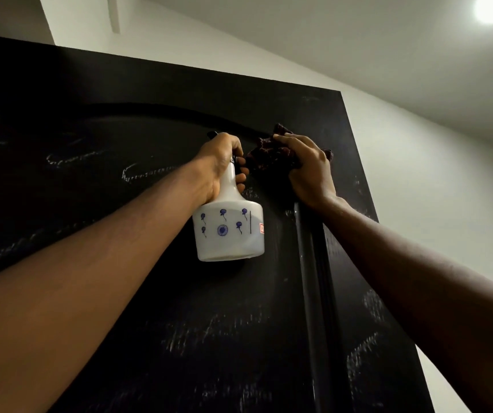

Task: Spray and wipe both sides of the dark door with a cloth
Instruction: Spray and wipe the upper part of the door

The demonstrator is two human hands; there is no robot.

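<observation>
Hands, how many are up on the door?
2. The left hand holds the white spray bottle by its neck, near the door's middle. The right hand presses a dark cloth against the door, just right of the bottle.

We reach both bare arms upward. Our left hand [221, 165] wraps the neck of what it holds, fingers curled. Our right hand [307, 171] presses palm-forward, fingers apparently bunched in a closed grip, wrist bent slightly back.
</observation>
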